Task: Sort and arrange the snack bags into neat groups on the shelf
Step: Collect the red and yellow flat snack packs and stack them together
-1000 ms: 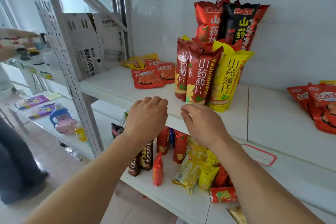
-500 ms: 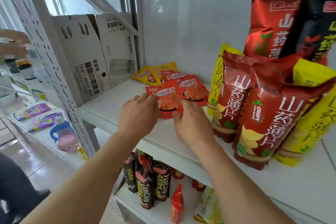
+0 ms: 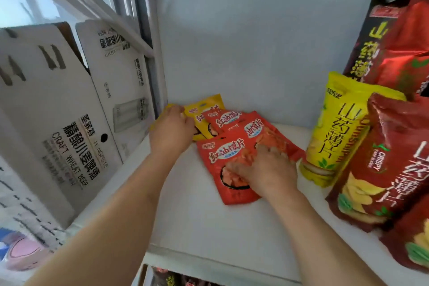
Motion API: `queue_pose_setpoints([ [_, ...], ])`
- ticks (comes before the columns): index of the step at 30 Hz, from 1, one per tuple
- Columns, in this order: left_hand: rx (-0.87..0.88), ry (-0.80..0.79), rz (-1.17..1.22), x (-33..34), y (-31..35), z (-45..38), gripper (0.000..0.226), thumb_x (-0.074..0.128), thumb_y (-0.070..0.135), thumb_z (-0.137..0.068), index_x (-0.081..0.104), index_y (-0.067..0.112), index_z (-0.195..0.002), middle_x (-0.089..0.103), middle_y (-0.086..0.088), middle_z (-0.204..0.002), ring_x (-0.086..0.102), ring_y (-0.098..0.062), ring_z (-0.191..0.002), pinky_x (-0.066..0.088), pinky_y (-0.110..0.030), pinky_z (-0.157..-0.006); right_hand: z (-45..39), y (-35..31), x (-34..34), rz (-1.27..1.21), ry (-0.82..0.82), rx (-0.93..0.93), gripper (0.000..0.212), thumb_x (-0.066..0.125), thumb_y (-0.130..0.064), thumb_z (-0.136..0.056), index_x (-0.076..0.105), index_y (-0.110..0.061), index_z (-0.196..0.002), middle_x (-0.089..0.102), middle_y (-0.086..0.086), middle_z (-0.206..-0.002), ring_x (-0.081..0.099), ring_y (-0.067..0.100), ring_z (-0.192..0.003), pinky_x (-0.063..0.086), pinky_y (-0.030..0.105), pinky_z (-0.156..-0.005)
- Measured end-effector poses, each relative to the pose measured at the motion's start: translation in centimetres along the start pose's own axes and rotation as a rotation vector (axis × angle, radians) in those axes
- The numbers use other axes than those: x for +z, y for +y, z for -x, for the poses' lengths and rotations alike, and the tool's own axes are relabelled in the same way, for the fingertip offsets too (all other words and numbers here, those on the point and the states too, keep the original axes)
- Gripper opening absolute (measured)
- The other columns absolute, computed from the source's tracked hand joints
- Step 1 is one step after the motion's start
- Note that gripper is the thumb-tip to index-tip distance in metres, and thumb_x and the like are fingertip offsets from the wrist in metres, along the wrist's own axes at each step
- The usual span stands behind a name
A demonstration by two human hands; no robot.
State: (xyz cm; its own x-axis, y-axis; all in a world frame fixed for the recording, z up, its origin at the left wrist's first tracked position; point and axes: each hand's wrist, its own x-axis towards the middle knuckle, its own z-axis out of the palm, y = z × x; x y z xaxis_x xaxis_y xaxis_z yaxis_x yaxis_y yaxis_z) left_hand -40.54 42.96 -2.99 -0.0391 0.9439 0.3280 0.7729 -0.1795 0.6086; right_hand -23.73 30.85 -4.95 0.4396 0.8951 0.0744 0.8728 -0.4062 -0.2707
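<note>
Cardboard beer carton [image 3: 69, 109] at far left, leaning just left of the flat snack bags; left hand [image 3: 173, 132] rests on the yellow flat bags [image 3: 204, 109], fingers curled over their left edge, though whether they pinch cannot be told; right hand [image 3: 267, 169] presses the front red flat bag [image 3: 222, 158] with fingers spread straight; upright yam-chip bags [image 3: 336, 132] stand just right of the flat bags. Likely risk: sliding the slick overlapped bags rightward may topple the upright bags or mix red with yellow.

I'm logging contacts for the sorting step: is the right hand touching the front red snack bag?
Touching. The head view shows the right hand lying flat on the front red snack bag, fingers spread over its picture.
</note>
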Motion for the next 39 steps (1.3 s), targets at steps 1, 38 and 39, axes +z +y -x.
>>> queue_pose_setpoints([
  [1, -0.014, -0.009, 0.022, 0.2, -0.3, -0.8, 0.041, 0.053, 0.029, -0.096, 0.056, 0.016, -0.135, 0.058, -0.006, -0.138, 0.056, -0.030, -0.122, 0.044, -0.035, -0.089, -0.3, -0.2, 0.1, -0.035, 0.009, 0.016, 0.093, 0.055, -0.079, -0.074, 0.042, -0.016, -0.141, 0.049, 0.011, -0.141, 0.044, 0.033, -0.130, 0.037, 0.042, -0.103],
  [38, -0.560, -0.083, 1.469, 4.7, -2.2, -6.8, 0.086, 0.082, 0.023, -0.079, 0.029, 0.015, -0.147, 0.061, -0.008, -0.135, 0.070, -0.021, -0.105, 0.061, -0.037, -0.084, -11.7, 0.2, -0.1, -0.396, -0.177, 0.115, 0.077, 0.068, -0.079, -0.038, 0.070, -0.037, -0.103, 0.074, -0.014, -0.097, 0.070, 0.016, -0.091, 0.051, 0.044, -0.094],
  [39, -0.567, -0.088, 1.527, 4.8, -2.1, -6.7, 0.072, 0.078, 0.015, -0.084, 0.035, 0.011, -0.142, 0.067, -0.012, -0.126, 0.073, -0.021, -0.094, 0.062, -0.033, -0.070, -11.6, -0.1, -0.1, -0.415, -0.174, 0.102, 0.076, 0.068, -0.079, -0.039, 0.070, -0.038, -0.103, 0.074, -0.015, -0.097, 0.070, 0.015, -0.091, 0.051, 0.044, -0.094],
])
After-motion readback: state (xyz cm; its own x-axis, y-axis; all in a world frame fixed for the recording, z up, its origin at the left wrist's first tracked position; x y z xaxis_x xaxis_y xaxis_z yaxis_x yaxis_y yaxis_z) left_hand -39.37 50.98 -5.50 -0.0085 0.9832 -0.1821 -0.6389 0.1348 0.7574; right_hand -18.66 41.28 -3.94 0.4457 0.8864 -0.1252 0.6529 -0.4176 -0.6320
